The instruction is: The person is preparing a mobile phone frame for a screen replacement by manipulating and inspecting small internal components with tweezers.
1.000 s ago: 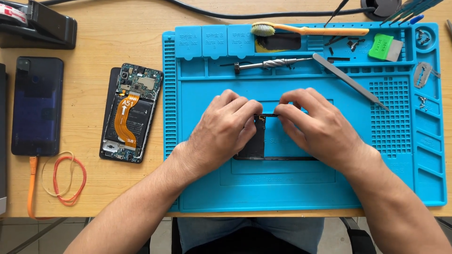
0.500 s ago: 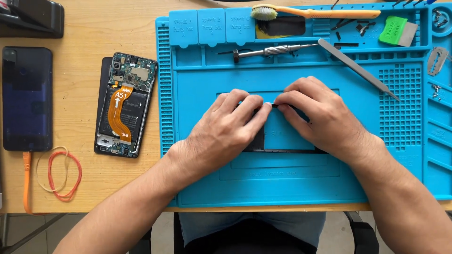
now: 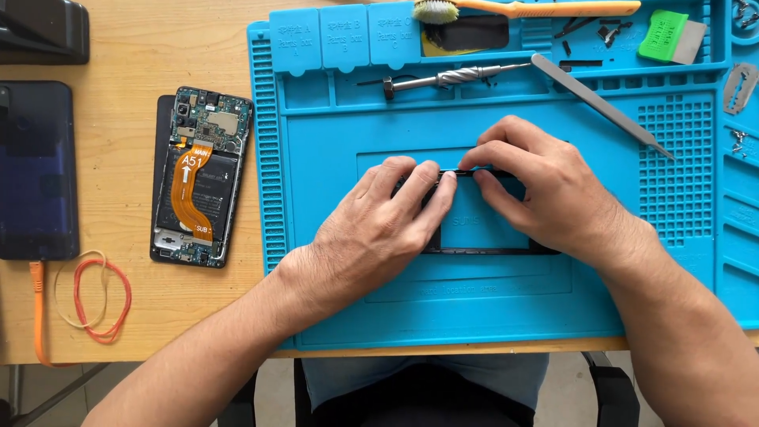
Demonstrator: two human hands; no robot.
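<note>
A thin black phone frame (image 3: 484, 251) lies flat in the middle of the blue silicone work mat (image 3: 506, 308), and the mat shows through its open centre. My left hand (image 3: 379, 229) rests over the frame's left side, fingertips on the top edge. My right hand (image 3: 545, 190) covers the right side and pinches the same top edge. The two hands' fingertips meet there. Most of the frame is hidden under them.
An opened phone with an orange flex cable (image 3: 202, 178) lies left of the mat, beside a dark blue phone (image 3: 35, 170), rubber bands (image 3: 99, 300) and an orange cable (image 3: 35, 316). A screwdriver (image 3: 451, 77), tweezers (image 3: 601, 103), brush (image 3: 522, 9) and green tool (image 3: 664, 35) sit along the mat's top.
The view has shifted left and down, so the mat sits higher and further right. Both hands stay on the black frame, fingertips still pressed together at its top edge.
</note>
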